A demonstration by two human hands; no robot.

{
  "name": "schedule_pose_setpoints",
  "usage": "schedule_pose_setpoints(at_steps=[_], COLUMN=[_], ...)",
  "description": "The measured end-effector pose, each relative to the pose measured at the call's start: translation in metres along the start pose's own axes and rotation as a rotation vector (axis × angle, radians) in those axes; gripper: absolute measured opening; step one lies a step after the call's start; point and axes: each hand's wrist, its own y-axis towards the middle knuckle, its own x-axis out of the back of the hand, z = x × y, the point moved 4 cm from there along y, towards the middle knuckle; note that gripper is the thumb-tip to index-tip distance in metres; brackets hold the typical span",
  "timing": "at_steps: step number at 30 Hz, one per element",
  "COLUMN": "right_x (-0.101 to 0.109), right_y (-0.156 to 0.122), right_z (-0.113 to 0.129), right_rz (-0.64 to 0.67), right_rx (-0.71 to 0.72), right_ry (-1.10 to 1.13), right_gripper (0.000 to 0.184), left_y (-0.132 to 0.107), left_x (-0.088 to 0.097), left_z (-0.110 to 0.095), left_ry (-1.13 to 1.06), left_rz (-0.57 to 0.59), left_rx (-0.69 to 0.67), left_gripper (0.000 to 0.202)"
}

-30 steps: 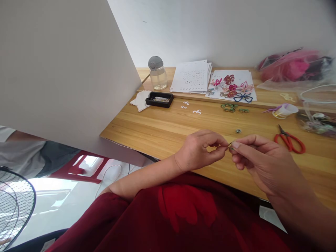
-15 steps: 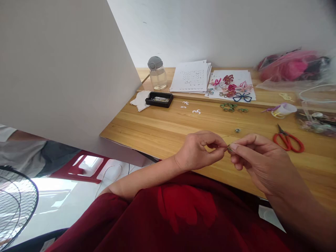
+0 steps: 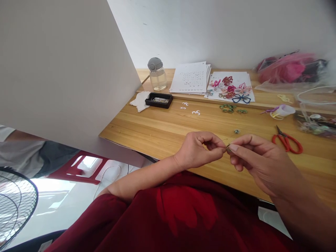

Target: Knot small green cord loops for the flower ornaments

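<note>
Above the front of the wooden desk, my two hands meet fingertip to fingertip. My right hand (image 3: 258,159) pinches a small green piece (image 3: 228,146) between thumb and forefinger, mostly covered by the fingers. Closed in a pinch at the left edge of that piece is my left hand (image 3: 202,148); what its fingertips hold is too small to make out. A short bit of thin thread (image 3: 225,139) shows just above the left fingertips. Beyond the hands, a small round grey-green piece (image 3: 237,131) lies on the desk. Red-handled scissors (image 3: 287,141) rest to the right.
Several green curled pieces (image 3: 228,107) and white paper crescents (image 3: 195,112) lie farther back. Behind them are a black tray (image 3: 159,105), a bottle (image 3: 158,78), punched paper sheets (image 3: 189,77) and colourful flower ornaments (image 3: 231,89). A plastic cup (image 3: 282,111) stands right. A fan (image 3: 17,206) is lower left.
Both hands stay nearly in place, with a slight shift at the fingertips. The thin thread above the left fingertips shows at a different angle. The view has tilted a little.
</note>
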Motion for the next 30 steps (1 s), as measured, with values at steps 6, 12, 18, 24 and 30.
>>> schedule_pose_setpoints(at_steps=[6, 12, 18, 24, 30], right_x=[0.002, 0.001, 0.000, 0.001, 0.011], right_y=[0.000, 0.002, 0.006, 0.019, 0.029], right_z=[0.001, 0.000, 0.005, 0.017, 0.024], right_rz=[-0.016, -0.056, -0.076, -0.017, -0.055], right_rx=[0.013, 0.023, 0.045, 0.050, 0.061], right_ry=[-0.021, -0.044, -0.062, -0.083, -0.099], right_gripper=[0.031, 0.033, 0.034, 0.033, 0.034], left_y=[0.000, 0.003, 0.008, 0.019, 0.035], left_x=[0.002, 0.004, 0.003, 0.006, 0.015], left_z=[0.001, 0.000, 0.004, 0.011, 0.012], left_ry=[-0.039, -0.141, -0.277, -0.394, -0.451], left_rz=[-0.021, 0.034, 0.046, -0.005, -0.038], left_rx=[0.037, 0.088, 0.217, 0.339, 0.358], left_gripper=[0.013, 0.022, 0.033, 0.042, 0.051])
